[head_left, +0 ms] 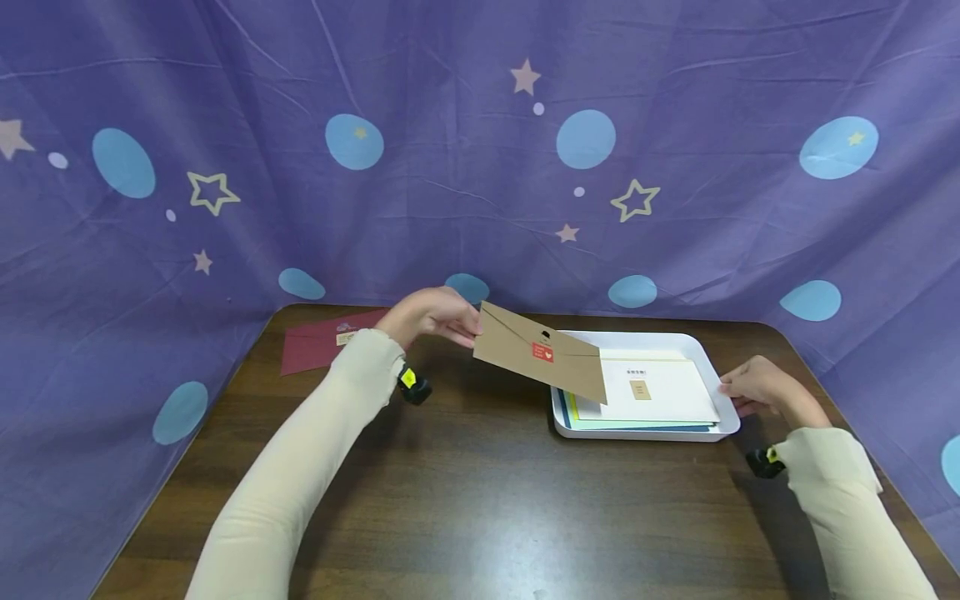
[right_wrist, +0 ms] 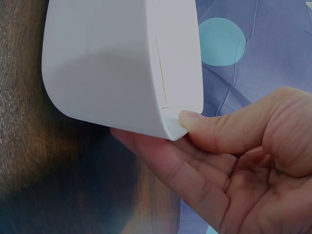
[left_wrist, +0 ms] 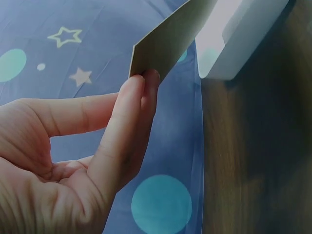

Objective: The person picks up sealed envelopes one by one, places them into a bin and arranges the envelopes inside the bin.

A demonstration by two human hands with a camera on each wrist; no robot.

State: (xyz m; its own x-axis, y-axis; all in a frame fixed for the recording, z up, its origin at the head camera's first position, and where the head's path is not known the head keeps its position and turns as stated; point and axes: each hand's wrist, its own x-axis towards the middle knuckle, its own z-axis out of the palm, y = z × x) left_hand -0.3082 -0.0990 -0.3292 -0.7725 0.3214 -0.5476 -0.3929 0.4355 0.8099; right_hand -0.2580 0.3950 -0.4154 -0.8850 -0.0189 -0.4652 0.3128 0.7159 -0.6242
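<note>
My left hand (head_left: 448,315) pinches the left edge of a brown kraft envelope (head_left: 517,343), which bears a red heart sticker. The envelope slants over the left part of a white tray (head_left: 693,346), its far corner low above the papers there. In the left wrist view, thumb and fingertips (left_wrist: 131,90) hold the envelope's corner. My right hand (head_left: 765,385) grips the tray's right rim, thumb inside and fingers beneath, as the right wrist view shows. Inside the tray lies a white envelope (head_left: 675,392) with a small tan label, on top of green, yellow and blue ones.
A dark red envelope (head_left: 307,348) lies at the table's back left, partly behind my left forearm. The brown wooden table (head_left: 480,500) meets a purple curtain (head_left: 450,200) with stars and blue spots along its back edge.
</note>
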